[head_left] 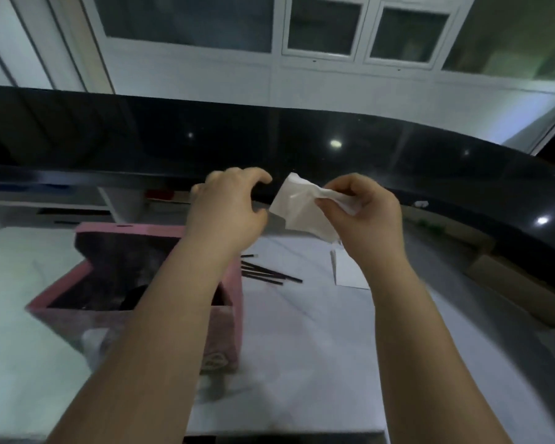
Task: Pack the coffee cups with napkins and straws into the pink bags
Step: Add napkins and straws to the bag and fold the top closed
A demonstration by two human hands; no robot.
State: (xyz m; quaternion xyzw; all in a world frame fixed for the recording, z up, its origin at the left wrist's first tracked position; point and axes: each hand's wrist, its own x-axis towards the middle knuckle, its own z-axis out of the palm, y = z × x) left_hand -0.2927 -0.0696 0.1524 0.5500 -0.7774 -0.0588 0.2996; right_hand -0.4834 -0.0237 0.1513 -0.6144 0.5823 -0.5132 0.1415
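My right hand (pixel 362 213) pinches a crumpled white napkin (pixel 297 206) and holds it up above the white table. My left hand (pixel 229 209) hovers just left of the napkin with its fingers curled and apart, holding nothing. Below my left forearm an open pink bag (pixel 87 277) stands on the table; its inside is dark and what it holds is unclear. Several dark straws (pixel 266 272) lie on the table right of the bag. A flat white napkin (pixel 350 270) lies further right.
The white table (pixel 302 347) runs to a near edge at the bottom. A raised glossy black counter (pixel 334 139) curves across behind my hands. Cardboard boxes (pixel 510 283) sit low on the right beyond the table. White cabinets fill the background.
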